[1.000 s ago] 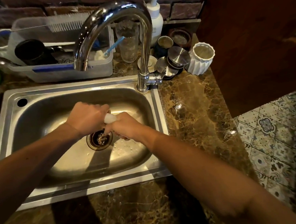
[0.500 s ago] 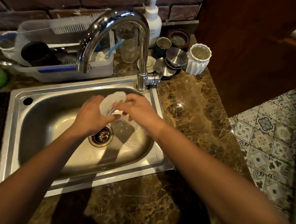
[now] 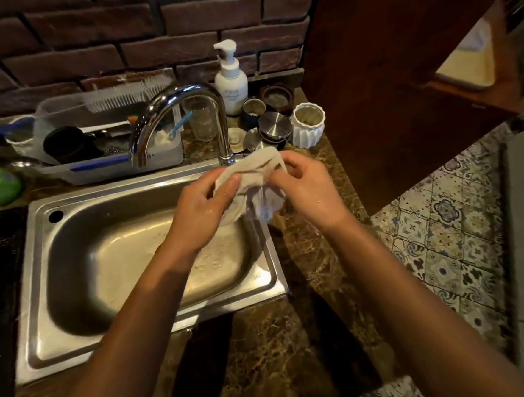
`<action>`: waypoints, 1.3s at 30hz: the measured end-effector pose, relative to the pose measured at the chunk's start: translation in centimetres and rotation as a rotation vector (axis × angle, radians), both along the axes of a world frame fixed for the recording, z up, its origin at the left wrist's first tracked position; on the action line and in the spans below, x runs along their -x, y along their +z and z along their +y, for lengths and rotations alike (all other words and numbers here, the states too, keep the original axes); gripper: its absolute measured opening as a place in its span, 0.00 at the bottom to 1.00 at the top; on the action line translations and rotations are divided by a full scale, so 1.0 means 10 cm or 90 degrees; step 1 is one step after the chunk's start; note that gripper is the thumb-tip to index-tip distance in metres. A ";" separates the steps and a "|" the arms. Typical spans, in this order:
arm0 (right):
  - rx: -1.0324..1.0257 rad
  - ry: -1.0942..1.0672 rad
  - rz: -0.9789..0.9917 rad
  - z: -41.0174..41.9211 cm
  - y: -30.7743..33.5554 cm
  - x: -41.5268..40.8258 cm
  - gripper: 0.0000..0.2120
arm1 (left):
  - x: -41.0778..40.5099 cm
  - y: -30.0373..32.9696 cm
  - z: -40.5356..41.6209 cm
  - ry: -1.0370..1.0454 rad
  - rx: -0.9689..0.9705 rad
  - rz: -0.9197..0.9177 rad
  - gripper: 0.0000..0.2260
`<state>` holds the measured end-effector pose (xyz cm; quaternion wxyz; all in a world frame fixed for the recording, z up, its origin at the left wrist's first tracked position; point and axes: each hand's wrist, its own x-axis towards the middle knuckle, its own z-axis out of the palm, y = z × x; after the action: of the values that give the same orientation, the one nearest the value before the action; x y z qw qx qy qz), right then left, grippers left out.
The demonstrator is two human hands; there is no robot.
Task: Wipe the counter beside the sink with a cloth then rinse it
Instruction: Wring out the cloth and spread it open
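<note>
Head view. Both hands grasp the cloth [image 3: 253, 183]: left hand [image 3: 204, 207] pinches its 9 o'clock edge, right hand [image 3: 305, 186] its 3 o'clock edge. The cloth, balled low over the drain a second ago, is now raised and spread above the sink [image 3: 152, 339] rim at 1 o'clock, beside the tap [image 3: 221, 120]. No water runs. Judgement: wringing done; cloth opened, probably for wiping the counter [image 3: 305, 257].

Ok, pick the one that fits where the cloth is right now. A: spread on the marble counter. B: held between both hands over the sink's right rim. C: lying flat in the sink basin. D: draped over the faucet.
B: the left hand and right hand both grip the bunched cloth in the air above the right rim of the sink.
</note>
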<state>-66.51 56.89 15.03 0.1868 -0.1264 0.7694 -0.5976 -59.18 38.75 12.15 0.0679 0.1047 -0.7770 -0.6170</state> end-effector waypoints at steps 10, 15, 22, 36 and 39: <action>0.233 0.043 -0.208 0.49 0.24 -0.11 0.10 | -0.05 0.34 0.45 0.037 -0.323 -0.005 0.12; 0.007 0.122 -0.027 0.52 0.37 -0.21 0.08 | -0.24 0.52 0.36 0.055 -0.259 -0.068 0.12; -0.085 0.138 0.150 0.34 0.54 -0.44 0.08 | -0.58 0.70 0.09 0.004 0.037 -0.066 0.12; -0.079 0.184 0.182 -0.30 0.66 -0.96 0.16 | -1.26 0.76 -0.25 -0.055 0.037 0.012 0.09; -0.133 0.279 0.189 -0.29 0.70 -1.01 0.22 | -1.40 0.75 -0.41 -0.071 0.024 0.029 0.09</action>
<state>-56.38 54.00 22.02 0.2089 -0.3555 0.8002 -0.4355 -45.15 34.63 19.69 0.0530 0.0461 -0.7914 -0.6073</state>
